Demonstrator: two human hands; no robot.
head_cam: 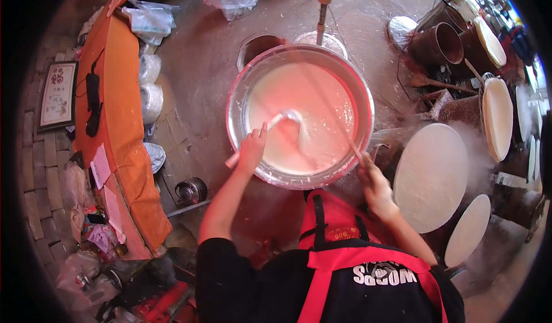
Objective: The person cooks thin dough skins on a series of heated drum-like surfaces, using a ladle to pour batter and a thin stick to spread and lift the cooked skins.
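Note:
A wide round metal basin (235,107) full of pale, milky liquid (319,90) stands before me. My left hand (253,148) is closed around the handle of a white ladle (279,118) over the basin's left side. The ladle's blurred head is at the liquid, and a curved streak trails from it. At the right front rim, my right hand (373,178) grips a thin stick (354,147) that slants up and left across the basin. Whether the stick's far end dips into the liquid, I cannot tell.
Steam drifts around large round pale lids (431,178) at right. Beyond them are brown pots (448,43). A vertical rod (321,21) rises behind the basin. An orange-covered table (120,120) runs along the left, with a metal kettle (191,191) on the floor near it.

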